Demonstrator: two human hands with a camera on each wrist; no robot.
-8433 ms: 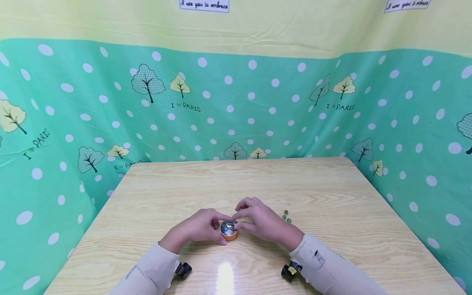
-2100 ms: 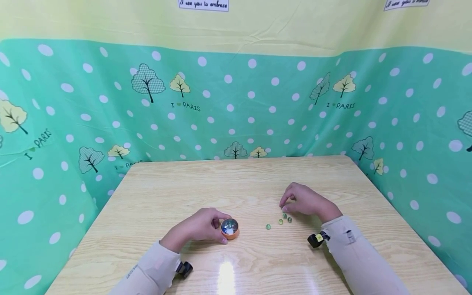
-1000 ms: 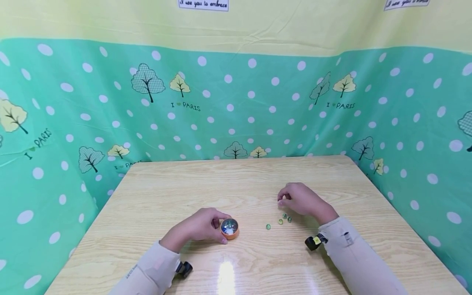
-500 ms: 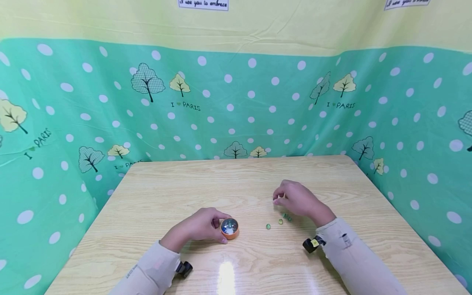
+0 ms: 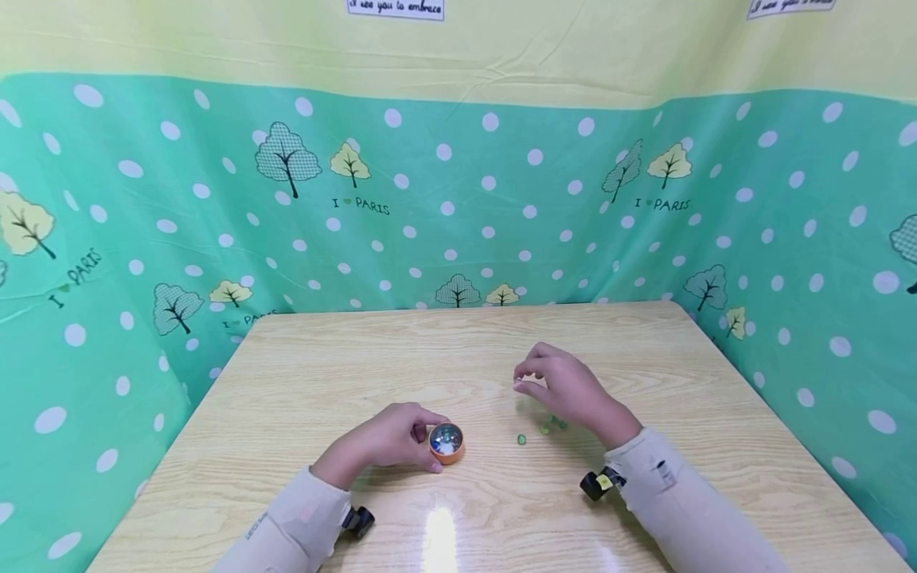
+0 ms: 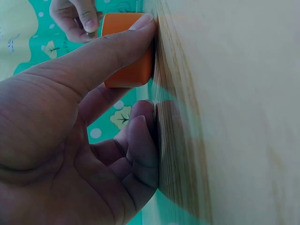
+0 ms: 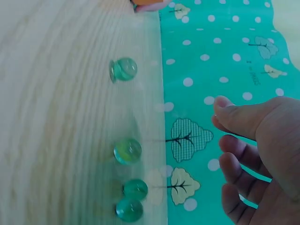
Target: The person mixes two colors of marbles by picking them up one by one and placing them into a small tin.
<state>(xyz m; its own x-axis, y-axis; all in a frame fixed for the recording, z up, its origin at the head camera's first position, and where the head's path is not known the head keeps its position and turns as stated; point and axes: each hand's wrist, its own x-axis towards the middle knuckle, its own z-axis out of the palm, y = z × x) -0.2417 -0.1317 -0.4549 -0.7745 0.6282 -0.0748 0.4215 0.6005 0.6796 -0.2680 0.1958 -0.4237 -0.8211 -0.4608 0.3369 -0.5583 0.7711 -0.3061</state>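
My left hand (image 5: 396, 436) holds a small round orange cup (image 5: 450, 459) on the table, thumb on the near side and a finger on the far side. Its inside looks shiny, with small bluish and pale things too small to tell apart. In the left wrist view the orange wall (image 6: 133, 75) shows behind my thumb. My right hand (image 5: 566, 390) is raised above the table, thumb and index finger pinched together. A small dark marble (image 6: 91, 34) shows at those fingertips in the left wrist view, mostly hidden. Below lie several green glass marbles (image 7: 128, 150).
One green marble (image 5: 521, 439) lies apart, between the cup and the other marbles. The wooden table (image 5: 344, 358) reaches back to a green dotted curtain (image 5: 430, 199), which also hangs along both sides. Black cameras (image 5: 358, 522) are strapped at both wrists.
My right hand has picked at the marbles, then risen and moved left toward the cup. Earlier it was at the cup, with fewer loose marbles visible. My left hand has stayed on the cup.
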